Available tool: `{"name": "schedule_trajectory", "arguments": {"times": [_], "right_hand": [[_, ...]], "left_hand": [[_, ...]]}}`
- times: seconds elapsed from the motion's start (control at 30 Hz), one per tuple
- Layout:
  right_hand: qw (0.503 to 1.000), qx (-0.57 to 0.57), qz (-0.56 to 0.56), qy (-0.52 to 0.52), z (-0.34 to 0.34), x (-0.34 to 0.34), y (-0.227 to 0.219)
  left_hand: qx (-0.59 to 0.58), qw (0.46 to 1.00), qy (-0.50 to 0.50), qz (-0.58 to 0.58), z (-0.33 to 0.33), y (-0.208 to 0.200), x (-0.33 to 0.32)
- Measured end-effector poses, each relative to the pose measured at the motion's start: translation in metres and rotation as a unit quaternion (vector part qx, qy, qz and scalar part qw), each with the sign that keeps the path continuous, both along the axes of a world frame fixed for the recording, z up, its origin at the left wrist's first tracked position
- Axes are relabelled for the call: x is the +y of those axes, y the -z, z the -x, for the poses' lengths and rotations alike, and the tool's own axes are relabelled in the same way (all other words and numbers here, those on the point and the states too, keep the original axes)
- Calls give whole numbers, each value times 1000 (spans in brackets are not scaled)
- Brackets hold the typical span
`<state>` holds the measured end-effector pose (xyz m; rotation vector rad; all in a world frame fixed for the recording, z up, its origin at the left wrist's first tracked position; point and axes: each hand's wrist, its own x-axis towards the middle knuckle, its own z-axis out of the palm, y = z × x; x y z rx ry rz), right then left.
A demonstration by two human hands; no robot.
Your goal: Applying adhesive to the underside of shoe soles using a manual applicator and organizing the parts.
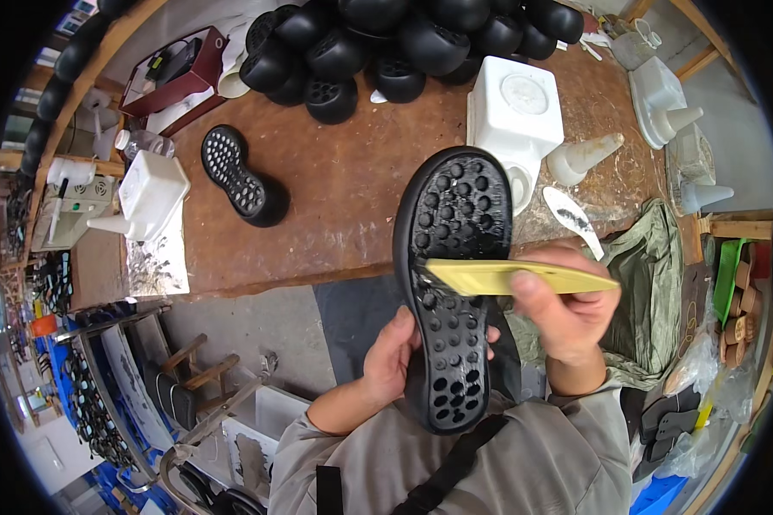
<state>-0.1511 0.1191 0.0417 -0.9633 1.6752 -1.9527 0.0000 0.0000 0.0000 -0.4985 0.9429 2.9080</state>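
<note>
Left hand (386, 360) holds a black, moulded shoe sole with rows of round pits (457, 206); fingers clamped on it from beneath, thumb on the left edge, fingertips showing at the right edge. Sole is off the brown, scuffed surface (352, 197), in front of the body, broad end pointing away and overlapping the near edge in view; glossy patches among the pits. Right hand (567, 322) has fingers pinched on a flat, yellow, strip-like blade (481, 279), thumb on its near face, left end across the sole's waist; exact contact hard to tell. On the surface: second black, pitted shoe sole (236, 172) to the left, lying tilted; heap of black, rounded soles (352, 51) at the far side; white, boxy plastic container (517, 103) beyond the held sole; whitish, cone-shaped nozzle (588, 159) just right of it; white, oval piece with dark smears (571, 221) nearer the right hand.
</note>
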Motion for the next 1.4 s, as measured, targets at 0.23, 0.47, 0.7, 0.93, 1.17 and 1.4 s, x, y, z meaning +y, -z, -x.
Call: {"name": "schedule_trajectory", "arguments": {"times": [0.23, 0.47, 0.7, 0.93, 1.17, 1.4], "right_hand": [[985, 108, 15, 131, -12, -9, -14], [978, 206, 26, 25, -28, 5, -23], [978, 204, 2, -33, -44, 17, -30], [973, 226, -15, -36, -60, 32, -29], [985, 171, 7, -22, -82, 46, -23], [977, 201, 54, -45, -96, 49, -18]], "left_hand": [[87, 994, 63, -29, -27, -21, 3], [114, 992, 53, -9, -34, -27, 1], [70, 993, -16, 98, -40, -35, 6], [83, 983, -72, 146, -40, -31, 8], [160, 979, -72, 103, -46, -26, 6], [66, 981, -158, 96, -53, -34, 13]]}}
